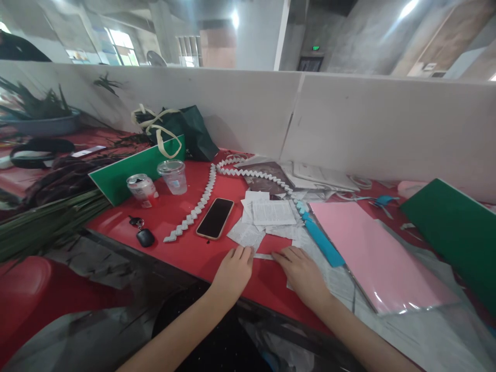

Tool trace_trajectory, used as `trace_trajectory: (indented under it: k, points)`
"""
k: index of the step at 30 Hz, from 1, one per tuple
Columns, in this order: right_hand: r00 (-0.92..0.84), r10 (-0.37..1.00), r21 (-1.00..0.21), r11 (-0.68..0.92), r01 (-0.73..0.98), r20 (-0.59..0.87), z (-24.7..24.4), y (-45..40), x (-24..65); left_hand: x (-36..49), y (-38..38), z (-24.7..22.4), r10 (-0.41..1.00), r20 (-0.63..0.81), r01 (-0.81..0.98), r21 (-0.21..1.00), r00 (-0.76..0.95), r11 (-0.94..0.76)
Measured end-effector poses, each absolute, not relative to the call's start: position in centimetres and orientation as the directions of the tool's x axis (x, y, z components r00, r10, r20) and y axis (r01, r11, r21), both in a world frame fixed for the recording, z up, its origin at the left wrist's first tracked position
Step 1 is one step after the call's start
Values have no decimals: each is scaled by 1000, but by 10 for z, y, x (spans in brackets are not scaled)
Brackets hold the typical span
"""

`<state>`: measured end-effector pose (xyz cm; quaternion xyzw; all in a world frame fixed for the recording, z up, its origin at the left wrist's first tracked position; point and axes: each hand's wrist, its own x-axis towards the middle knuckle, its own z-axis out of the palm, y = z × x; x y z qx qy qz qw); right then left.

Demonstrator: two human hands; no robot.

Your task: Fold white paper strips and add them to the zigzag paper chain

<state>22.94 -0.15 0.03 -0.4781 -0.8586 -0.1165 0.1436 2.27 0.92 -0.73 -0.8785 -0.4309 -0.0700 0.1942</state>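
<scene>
Though cluttered, red table point(231, 188) beneath hands point(234, 269), pale partition point(387, 124) behind.

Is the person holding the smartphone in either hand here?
No, the smartphone lies on the red tabletop, while the left hand and right hand are at a narrow pale strip.

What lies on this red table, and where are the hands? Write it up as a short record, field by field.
Surface: red table
Left hand: at the left end of a narrow white strip, grip partly hidden
Right hand: at the strip's right end, grip partly hidden
Beyond the hands: printed papers; phone to their left
Left side: can beside clear cup; black key fob
Right side: pink sheets
Back: dark green bag near the pale partition
</scene>
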Motion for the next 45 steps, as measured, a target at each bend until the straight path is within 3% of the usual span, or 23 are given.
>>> trace_trajectory:
  k: [5, 10, 13, 45]
  points:
    - [-493, 783, -45, 548, 836, 378, 1, 5, 235, 22, 9, -4, 752, 242, 787, -273, 613, -553]
    - [-438, 836, -367, 541, 757, 330, 7, 12, 241, 21, 10, 1, 759, 208, 784, -251, 617, -568]
    - [-415, 848, -452, 528, 719, 329, 9, 14, 242, 21, 11, 1, 760, 198, 782, -244, 619, -574]
    - [-362, 878, -545, 478, 689, 313, 12, 19, 237, 29, 1, 12, 740, 141, 750, -216, 658, -625]
